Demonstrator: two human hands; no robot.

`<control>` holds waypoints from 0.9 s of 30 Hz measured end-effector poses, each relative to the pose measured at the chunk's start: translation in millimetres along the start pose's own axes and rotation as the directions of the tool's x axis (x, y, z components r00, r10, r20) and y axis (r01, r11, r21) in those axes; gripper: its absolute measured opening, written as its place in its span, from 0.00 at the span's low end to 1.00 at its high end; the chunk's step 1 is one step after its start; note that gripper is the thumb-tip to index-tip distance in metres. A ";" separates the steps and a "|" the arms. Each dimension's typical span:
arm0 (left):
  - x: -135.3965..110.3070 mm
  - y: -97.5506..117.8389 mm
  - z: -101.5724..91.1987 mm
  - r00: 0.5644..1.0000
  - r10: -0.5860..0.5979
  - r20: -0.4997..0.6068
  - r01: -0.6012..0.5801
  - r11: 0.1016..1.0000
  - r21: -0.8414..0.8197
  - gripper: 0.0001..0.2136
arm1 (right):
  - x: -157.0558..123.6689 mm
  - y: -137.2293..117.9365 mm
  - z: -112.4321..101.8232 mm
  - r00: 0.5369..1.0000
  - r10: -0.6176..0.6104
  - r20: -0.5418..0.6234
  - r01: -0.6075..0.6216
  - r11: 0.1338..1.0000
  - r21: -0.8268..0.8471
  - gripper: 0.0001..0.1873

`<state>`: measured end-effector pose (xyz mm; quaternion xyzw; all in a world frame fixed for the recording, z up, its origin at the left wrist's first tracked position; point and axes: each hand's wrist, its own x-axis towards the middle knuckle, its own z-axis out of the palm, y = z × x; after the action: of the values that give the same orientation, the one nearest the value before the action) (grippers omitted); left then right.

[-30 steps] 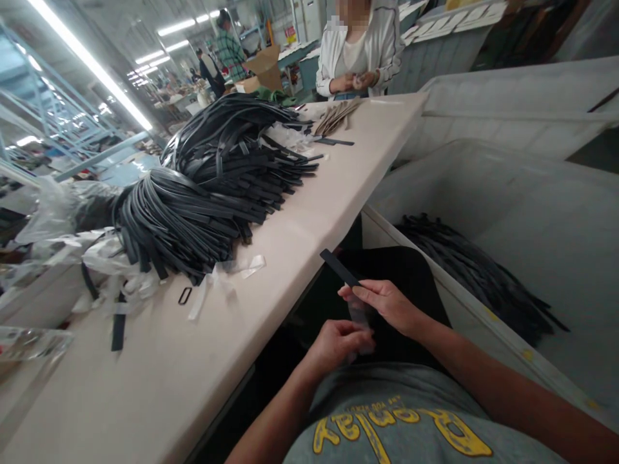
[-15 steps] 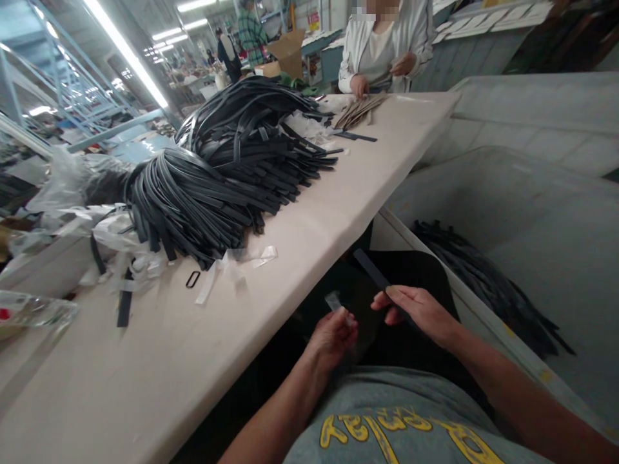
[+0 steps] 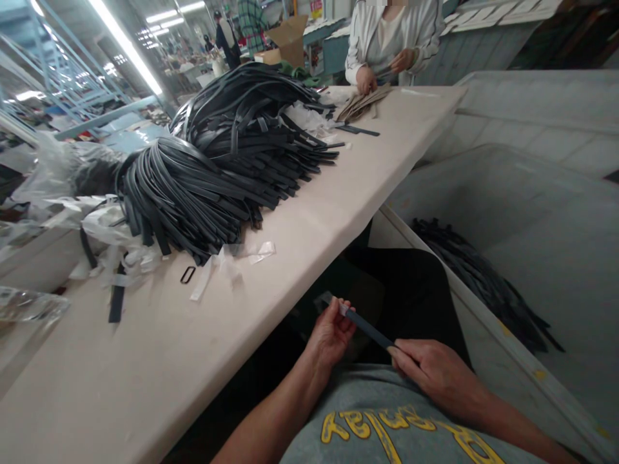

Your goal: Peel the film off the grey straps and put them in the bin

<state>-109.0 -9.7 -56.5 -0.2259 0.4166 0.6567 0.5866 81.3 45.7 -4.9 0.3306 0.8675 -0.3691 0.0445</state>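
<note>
Over my lap, my right hand [image 3: 430, 364] grips a dark grey strap [image 3: 370, 327] that slants up to the left. My left hand [image 3: 334, 328] pinches a small clear plastic piece [image 3: 325, 298] at the strap's upper end; whether the strap's end lies inside the plastic I cannot tell. On the table beside me lies a big heap of similar dark straps [image 3: 193, 193]. A black rectangular ring [image 3: 187, 275] and crumpled clear plastic strips [image 3: 227, 264] lie in front of the heap. A single dark strap [image 3: 117, 296] rests farther left.
A pale table [image 3: 309, 238] runs diagonally past my left side. To my right stands a large grey bin [image 3: 512, 212] with a bundle of dark straps [image 3: 478, 277] inside. Across the table, a person in a white jacket [image 3: 394, 45] handles brown strips [image 3: 362, 103].
My right hand has moved down and the strap's upper end now meets the plastic piece at my left hand. The two were apart before.
</note>
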 end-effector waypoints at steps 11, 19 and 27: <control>-8.7 -19.9 -0.8 0.996 -0.071 0.053 0.069 0.997 0.042 0.06 | 33.7 -11.9 0.7 1.000 0.008 -0.006 -0.008 1.000 -0.010 0.23; -8.5 -16.5 4.5 0.998 -0.050 0.024 0.050 0.998 -0.027 0.07 | 2.0 -7.2 -36.4 0.969 -0.083 -0.233 0.061 0.993 -0.099 0.22; -10.9 -29.3 17.2 0.992 -0.081 0.100 0.081 0.997 -0.002 0.08 | 17.4 -10.1 -44.4 0.967 -0.162 -0.199 0.125 0.975 -0.185 0.25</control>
<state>-75.3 -3.1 -46.7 -0.2111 0.3752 0.6442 0.6322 69.1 79.7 27.8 0.2992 0.9174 -0.2583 -0.0474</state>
